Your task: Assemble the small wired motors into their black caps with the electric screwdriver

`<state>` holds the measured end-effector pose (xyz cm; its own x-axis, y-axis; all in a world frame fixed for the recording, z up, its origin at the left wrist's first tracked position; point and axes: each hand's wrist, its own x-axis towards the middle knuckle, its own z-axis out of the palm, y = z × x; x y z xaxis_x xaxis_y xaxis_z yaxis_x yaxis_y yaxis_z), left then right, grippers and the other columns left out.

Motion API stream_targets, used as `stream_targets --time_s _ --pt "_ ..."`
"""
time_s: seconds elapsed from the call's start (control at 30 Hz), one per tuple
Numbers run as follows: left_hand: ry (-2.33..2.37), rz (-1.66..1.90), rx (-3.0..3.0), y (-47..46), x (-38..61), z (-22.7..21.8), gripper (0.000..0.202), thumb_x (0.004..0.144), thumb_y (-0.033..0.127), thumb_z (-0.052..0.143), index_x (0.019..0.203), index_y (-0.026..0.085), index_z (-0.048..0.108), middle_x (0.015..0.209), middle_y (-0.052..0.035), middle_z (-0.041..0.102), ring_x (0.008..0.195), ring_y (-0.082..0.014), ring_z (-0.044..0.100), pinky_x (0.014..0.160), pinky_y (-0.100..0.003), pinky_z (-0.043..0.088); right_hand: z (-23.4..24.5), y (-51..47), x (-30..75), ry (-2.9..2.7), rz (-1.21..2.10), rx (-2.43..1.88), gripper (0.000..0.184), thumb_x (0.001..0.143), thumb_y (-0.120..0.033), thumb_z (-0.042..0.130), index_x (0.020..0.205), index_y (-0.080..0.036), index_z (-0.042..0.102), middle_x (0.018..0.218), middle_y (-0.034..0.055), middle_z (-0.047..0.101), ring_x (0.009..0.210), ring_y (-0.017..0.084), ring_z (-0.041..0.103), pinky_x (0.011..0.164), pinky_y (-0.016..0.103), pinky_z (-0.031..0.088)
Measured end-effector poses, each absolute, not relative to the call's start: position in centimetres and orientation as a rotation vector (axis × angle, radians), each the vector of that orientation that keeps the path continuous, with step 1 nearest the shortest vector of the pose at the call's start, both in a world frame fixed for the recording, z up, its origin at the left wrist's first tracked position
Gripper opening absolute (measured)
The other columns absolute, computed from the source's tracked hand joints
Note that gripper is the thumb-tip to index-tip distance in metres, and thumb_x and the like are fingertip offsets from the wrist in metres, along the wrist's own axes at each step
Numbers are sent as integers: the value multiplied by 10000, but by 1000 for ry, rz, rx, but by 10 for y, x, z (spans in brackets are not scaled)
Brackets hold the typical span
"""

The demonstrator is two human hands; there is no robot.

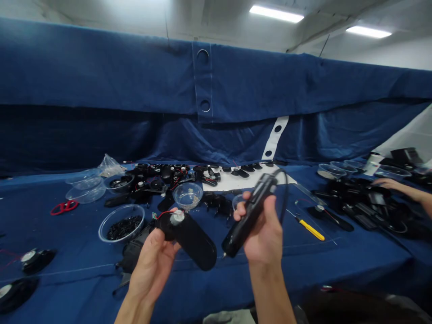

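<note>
My left hand [156, 256] is closed on the rounded end of a black paddle-shaped plastic part [197, 243]. A small whitish motor [177, 217] with a red wire sits on that part. My right hand [265, 231] grips a black corded electric screwdriver [249, 211], its tip pointing down and left, apart from the part. Between and behind the hands stands a clear bowl [188, 185] with small bits in it. Left of my left hand is another clear bowl [101, 230], holding many small black pieces.
A yellow-handled screwdriver [312, 230] lies to the right, near a similar black part [332, 218]. Red-handled scissors [64, 207] lie on the left. Black parts are heaped along the back and right. Another person's hand [398, 186] reaches into the right heap. A blue cloth wall [135, 76] rises behind.
</note>
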<state>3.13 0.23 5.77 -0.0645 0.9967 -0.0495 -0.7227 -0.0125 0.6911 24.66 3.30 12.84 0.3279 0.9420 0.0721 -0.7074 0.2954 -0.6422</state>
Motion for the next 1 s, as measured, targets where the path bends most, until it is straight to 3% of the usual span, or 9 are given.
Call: stream_targets --time_s 0.1,0.2,0.27,0.37,0.57,1.0 --pt "733 1588 599 4 32 62 480 735 530 902 1076 202 822 1123 -114 821 1073 -302 760 890 -372 650 153 29 261 -507 1048 -425 622 768 -653 823 1183 -217 667 758 -64 530 557 58 474 513 197 449" --pt "788 1624 660 5 32 63 595 652 575 935 1088 188 815 1111 -131 816 1009 -300 767 836 -353 653 177 29 267 -529 976 -368 453 768 -511 864 1049 -209 676 676 -93 427 512 46 381 469 169 406" --pt "824 1621 716 4 32 64 686 639 567 945 1193 194 786 1152 -144 802 1022 -307 759 807 -332 646 187 32 263 -518 967 -377 271 806 -384 815 920 -215 637 676 -85 425 510 47 387 472 170 406" --pt "852 1566 770 0 37 70 785 612 579 954 1264 188 759 1135 -159 796 1003 -318 756 766 -315 633 194 38 250 -510 962 -405 192 815 -296 742 832 -212 571 692 -75 425 525 47 413 489 177 416" --pt "912 1585 733 -7 52 86 772 578 621 951 1204 200 787 1110 -134 786 1009 -284 730 781 -270 604 193 44 228 -501 958 -453 200 790 -261 708 879 -237 530 673 -84 433 522 63 429 493 192 418" --pt "897 1525 813 -2 46 81 761 595 589 955 1226 203 779 1094 -139 769 982 -283 695 786 -310 604 188 46 224 -517 984 -453 213 798 -259 709 891 -241 518 666 -88 453 520 65 445 502 193 420"
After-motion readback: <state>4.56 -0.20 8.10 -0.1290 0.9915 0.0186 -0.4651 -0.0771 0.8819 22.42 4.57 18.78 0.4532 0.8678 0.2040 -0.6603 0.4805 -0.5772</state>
